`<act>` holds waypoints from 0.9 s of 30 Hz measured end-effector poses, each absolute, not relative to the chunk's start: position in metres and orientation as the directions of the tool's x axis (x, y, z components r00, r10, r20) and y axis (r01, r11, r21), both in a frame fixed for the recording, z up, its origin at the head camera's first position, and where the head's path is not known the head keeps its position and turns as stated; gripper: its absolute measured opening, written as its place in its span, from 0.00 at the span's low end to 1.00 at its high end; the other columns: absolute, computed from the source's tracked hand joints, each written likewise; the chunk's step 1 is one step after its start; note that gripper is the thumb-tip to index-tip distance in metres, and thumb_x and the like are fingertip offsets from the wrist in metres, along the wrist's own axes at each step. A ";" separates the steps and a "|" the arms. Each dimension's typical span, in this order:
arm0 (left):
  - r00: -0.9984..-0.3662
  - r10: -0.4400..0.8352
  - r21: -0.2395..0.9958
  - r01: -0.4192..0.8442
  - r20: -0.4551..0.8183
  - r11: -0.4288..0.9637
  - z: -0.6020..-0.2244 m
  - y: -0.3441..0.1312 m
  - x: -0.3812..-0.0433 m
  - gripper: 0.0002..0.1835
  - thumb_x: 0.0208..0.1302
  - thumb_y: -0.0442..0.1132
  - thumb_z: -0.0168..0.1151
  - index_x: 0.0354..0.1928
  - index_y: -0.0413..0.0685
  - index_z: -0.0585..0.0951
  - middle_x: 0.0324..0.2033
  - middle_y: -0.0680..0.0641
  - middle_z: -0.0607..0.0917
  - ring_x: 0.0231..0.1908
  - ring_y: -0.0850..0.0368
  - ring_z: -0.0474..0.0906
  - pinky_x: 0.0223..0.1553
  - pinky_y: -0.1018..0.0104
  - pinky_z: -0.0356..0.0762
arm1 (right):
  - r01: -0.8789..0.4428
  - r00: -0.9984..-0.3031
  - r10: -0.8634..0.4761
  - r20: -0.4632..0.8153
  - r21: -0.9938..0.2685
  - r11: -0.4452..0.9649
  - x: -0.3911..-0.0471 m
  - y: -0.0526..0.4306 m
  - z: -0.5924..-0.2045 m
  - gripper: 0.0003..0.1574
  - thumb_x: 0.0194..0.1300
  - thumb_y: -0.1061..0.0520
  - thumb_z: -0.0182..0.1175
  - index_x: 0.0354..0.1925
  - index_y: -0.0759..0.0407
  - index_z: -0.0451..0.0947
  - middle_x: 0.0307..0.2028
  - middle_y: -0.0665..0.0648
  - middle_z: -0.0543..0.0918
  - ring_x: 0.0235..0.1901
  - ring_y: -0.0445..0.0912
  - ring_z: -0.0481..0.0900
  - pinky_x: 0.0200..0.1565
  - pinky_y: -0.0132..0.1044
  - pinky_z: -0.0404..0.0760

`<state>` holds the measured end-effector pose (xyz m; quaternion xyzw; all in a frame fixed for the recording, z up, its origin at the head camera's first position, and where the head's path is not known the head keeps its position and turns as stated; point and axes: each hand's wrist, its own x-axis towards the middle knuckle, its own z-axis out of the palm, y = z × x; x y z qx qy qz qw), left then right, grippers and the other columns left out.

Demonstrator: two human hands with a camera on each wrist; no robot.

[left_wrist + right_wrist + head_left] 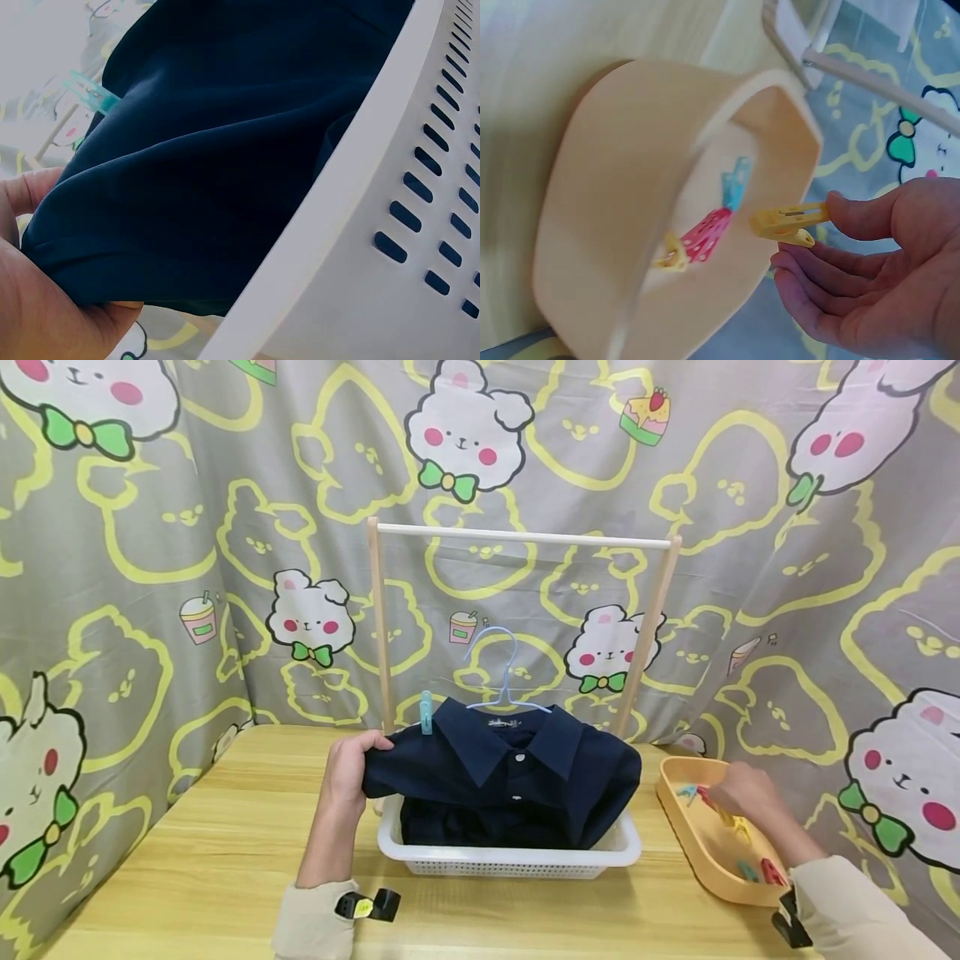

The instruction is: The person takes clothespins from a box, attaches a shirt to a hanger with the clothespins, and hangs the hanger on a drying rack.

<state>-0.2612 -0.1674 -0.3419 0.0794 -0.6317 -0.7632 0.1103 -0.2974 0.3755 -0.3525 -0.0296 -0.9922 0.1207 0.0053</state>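
Head view shows a dark navy collared shirt [487, 793] partly inside a white perforated plastic basket [510, 857], a pale-blue wire hanger [505, 685] at its neck. The left hand [347, 774] grips one side, probably steadying cloth near the attached light-blue plastic clothespin [426, 713]. The right hand [889, 274] pinches a yellow plastic clothespin [787, 219] by its tails, presumably keeping its nose free, over a rounded orange tray [630, 172]. Bare wooden tabletop [660, 881] separates the tray's wall from the basket's rim.
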 end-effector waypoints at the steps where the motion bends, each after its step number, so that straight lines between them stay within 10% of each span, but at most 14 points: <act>1: -0.963 -0.268 0.982 0.067 0.017 -0.178 -0.342 -0.167 -0.261 0.13 0.58 0.34 0.60 0.18 0.50 0.85 0.23 0.54 0.80 0.29 0.55 0.79 0.35 0.66 0.80 | 0.052 -0.998 0.056 0.011 -0.246 0.968 -0.297 0.373 -0.351 0.13 0.55 0.55 0.56 0.18 0.57 0.68 0.20 0.57 0.72 0.22 0.51 0.71 0.26 0.38 0.67; 17: -0.964 -0.264 0.981 0.074 0.026 -0.177 -0.343 -0.167 -0.260 0.13 0.59 0.33 0.61 0.19 0.50 0.85 0.23 0.54 0.80 0.31 0.54 0.79 0.37 0.66 0.80 | -0.087 -0.981 -0.034 0.191 -0.278 0.957 -0.294 0.335 -0.332 0.22 0.62 0.56 0.54 0.15 0.50 0.58 0.13 0.46 0.58 0.16 0.41 0.57 0.24 0.36 0.57; 27: -0.960 -0.278 0.980 0.082 0.029 -0.179 -0.342 -0.166 -0.260 0.12 0.57 0.33 0.61 0.18 0.50 0.85 0.22 0.54 0.78 0.29 0.55 0.78 0.35 0.66 0.79 | -0.136 -0.971 -0.060 0.232 -0.328 0.935 -0.288 0.314 -0.313 0.23 0.70 0.53 0.59 0.49 0.75 0.77 0.46 0.76 0.81 0.45 0.69 0.80 0.42 0.59 0.79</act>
